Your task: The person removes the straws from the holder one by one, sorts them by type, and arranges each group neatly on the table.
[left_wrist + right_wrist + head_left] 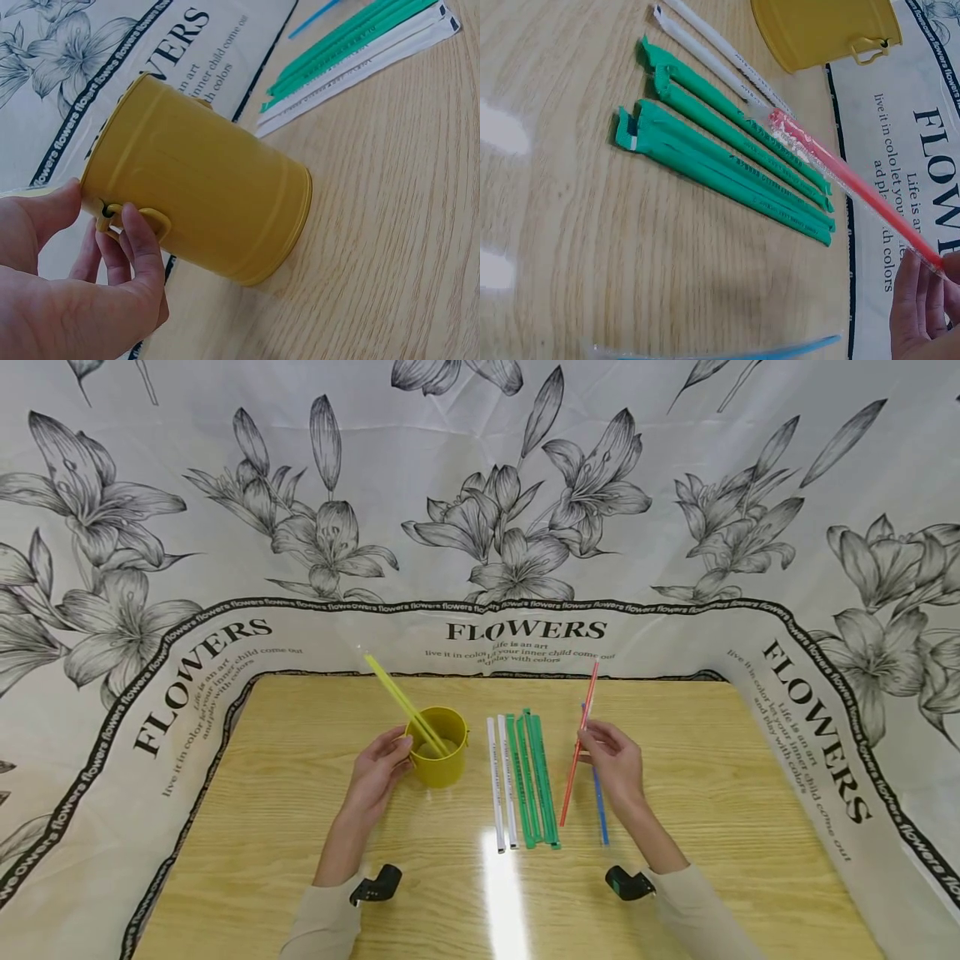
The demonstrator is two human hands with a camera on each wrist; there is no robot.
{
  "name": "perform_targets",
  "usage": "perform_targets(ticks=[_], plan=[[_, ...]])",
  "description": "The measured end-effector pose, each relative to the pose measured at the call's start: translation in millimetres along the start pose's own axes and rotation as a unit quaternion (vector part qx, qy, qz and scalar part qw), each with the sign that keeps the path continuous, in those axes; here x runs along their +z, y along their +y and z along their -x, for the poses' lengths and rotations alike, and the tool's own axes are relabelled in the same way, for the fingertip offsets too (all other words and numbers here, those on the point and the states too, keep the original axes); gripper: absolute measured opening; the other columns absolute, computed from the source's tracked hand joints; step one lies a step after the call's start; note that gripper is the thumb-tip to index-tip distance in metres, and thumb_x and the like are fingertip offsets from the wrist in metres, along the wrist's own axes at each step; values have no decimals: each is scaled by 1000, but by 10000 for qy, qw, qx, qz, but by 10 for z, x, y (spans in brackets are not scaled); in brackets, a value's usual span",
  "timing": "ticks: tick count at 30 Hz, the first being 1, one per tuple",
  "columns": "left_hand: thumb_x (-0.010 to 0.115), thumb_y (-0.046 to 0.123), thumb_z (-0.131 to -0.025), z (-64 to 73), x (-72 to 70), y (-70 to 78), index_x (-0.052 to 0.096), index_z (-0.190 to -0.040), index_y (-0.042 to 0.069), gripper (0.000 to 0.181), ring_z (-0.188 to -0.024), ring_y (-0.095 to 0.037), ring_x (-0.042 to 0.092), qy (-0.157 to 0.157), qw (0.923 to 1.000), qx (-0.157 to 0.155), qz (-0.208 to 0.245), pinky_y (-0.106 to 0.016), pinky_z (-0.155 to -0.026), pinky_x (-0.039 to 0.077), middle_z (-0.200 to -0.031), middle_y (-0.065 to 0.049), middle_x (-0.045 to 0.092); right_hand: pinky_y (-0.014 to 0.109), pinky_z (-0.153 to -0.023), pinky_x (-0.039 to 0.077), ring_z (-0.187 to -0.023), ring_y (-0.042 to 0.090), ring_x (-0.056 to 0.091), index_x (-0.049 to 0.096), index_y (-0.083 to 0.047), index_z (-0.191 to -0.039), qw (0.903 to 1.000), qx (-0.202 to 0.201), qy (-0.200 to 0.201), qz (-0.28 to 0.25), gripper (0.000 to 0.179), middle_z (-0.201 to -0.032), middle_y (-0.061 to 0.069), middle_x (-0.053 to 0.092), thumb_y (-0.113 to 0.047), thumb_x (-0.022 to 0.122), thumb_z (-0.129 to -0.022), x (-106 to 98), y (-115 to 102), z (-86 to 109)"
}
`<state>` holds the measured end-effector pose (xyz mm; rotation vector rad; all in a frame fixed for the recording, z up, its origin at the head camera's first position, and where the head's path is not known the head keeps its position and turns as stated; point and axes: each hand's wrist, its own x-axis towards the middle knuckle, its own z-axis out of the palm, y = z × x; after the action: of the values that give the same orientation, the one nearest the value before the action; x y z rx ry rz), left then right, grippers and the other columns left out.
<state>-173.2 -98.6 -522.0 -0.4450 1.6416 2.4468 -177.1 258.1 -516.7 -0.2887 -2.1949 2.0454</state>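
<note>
My left hand (381,768) pinches the rim of a small yellow metal bucket (438,770) beside its side loop, with the thumb on the rim and a fingertip at the loop. Yellow straws (401,700) lean out of the bucket toward the upper left. My right hand (617,762) holds a red straw (572,783) in clear wrapping between thumb and fingers, raised above the table. In the right wrist view the red straw (855,187) slants across the green straws' far ends. Below the right hand lies a blue straw (602,810), partly hidden by it.
Between the hands lie two white paper-wrapped straws (496,785) and several green-wrapped straws (536,781), side by side on the wooden table (720,793). A white flower-printed cloth (360,560) stands behind and around the table.
</note>
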Motion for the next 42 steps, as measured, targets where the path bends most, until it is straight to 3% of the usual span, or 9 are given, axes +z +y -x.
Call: perform_targets(ticks=[11, 17, 25, 33, 38, 42], plan=[[64, 9, -103, -8, -4, -10, 54, -142, 0, 41, -89, -9, 63, -30, 10000, 30, -3, -25, -87, 56, -113, -3, 61, 23, -76, 60, -85, 7, 70, 61, 10, -132, 9991, 317, 139, 260, 37, -102, 1, 73, -8, 68, -100, -269, 163, -27], [64, 8, -103, -12, 3, -1, 53, -143, 0, 42, -88, -9, 63, -79, 9999, 28, 80, -25, -85, 56, -117, -8, 61, 21, -74, 60, -85, 9, 71, 62, 9, -132, 9971, 304, 102, 690, 37, -98, -3, 73, -12, 66, -102, -407, 210, -9], [65, 7, -102, -16, -3, -6, 55, -141, 0, 41, -87, -9, 64, -25, 9999, 41, 92, -24, -83, 56, -111, -3, 63, 19, -73, 59, -85, 7, 70, 63, 10, -130, 9930, 474, 90, 1074, 37, -109, 15, 74, -14, 66, -102, -470, 314, -33], [64, 7, -103, -16, -4, -15, 55, -141, 0, 40, -89, -10, 63, -65, 9999, 59, 51, -26, -85, 56, -116, -7, 62, 18, -67, 57, -80, 2, 65, 67, 7, -128, 9831, 667, 160, 1695, 34, -111, 19, 72, -15, 68, -101, -456, 414, -34], [64, 8, -103, -33, -15, -26, 55, -142, 0, 41, -90, -10, 63, -48, 9999, 97, -16, -26, -85, 56, -115, -5, 62, 18, -60, 54, -71, 2, 63, 70, 6, -122, 9780, 558, 226, 1996, 32, -101, 15, 74, -16, 71, -99, -430, 480, -83], [64, 7, -103, -40, -14, -30, 56, -142, 0, 40, -90, -10, 64, -24, 9999, 103, 26, -27, -85, 56, -119, -9, 62, 15, -60, 49, -67, -2, 59, 74, 4, -113, 9670, 305, 377, 2502, 25, -92, 11, 75, -15, 74, -96, -407, 525, -126]])
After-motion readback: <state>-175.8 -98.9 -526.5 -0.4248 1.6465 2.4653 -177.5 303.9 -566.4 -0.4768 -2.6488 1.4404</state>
